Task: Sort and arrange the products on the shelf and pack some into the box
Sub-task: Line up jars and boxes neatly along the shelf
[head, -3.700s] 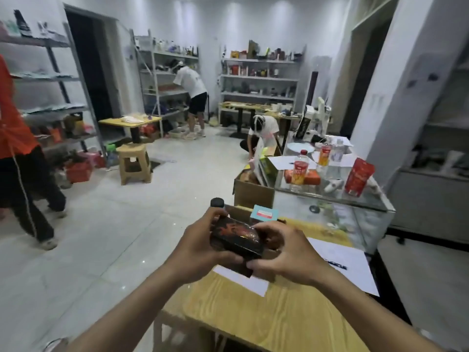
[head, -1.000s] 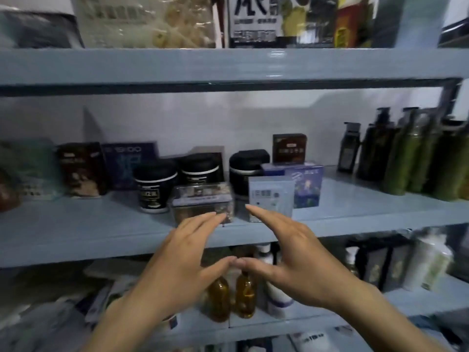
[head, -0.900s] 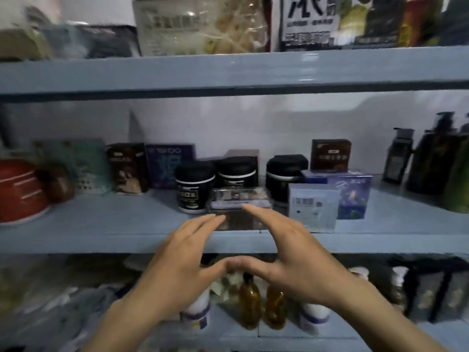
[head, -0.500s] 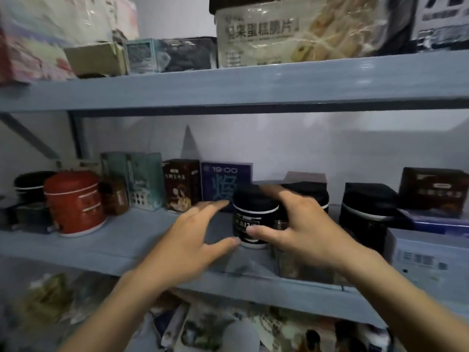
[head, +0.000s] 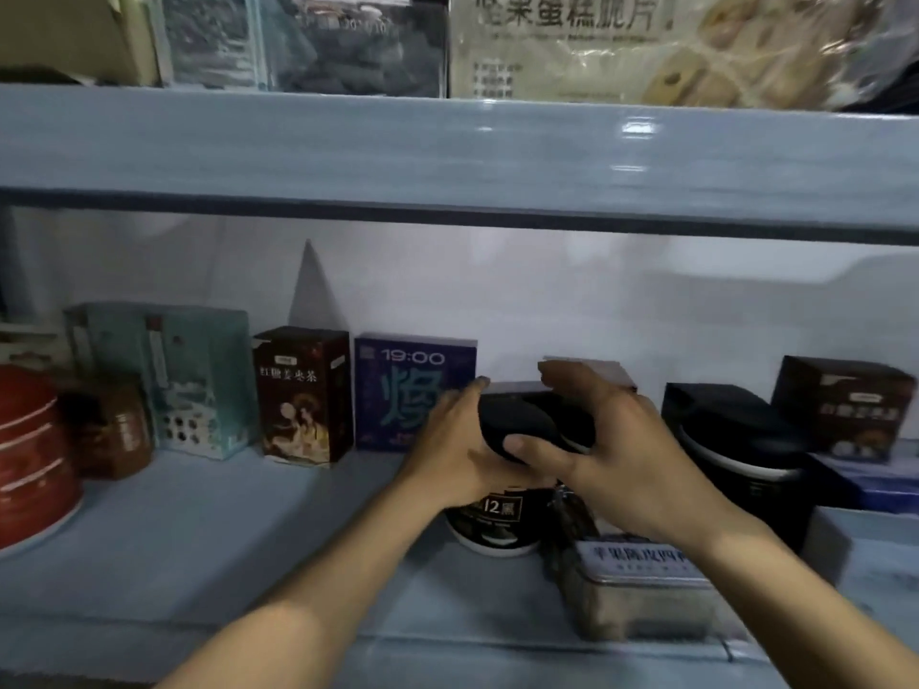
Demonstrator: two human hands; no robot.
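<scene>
Head view — left grip (head: 455, 452) and right grip (head: 614, 452) clasp black jar (head: 492, 512), label half-hidden.

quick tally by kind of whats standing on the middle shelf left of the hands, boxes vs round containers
boxes: 3 (teal box, dark brown tea box, blue box)
round containers: 2 (red tin, small brown jar)
total: 5; anything behind the red tin is too blurred to count

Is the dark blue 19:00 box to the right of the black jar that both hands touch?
No, the dark blue box stands left of the black jar, behind the left hand.
</scene>
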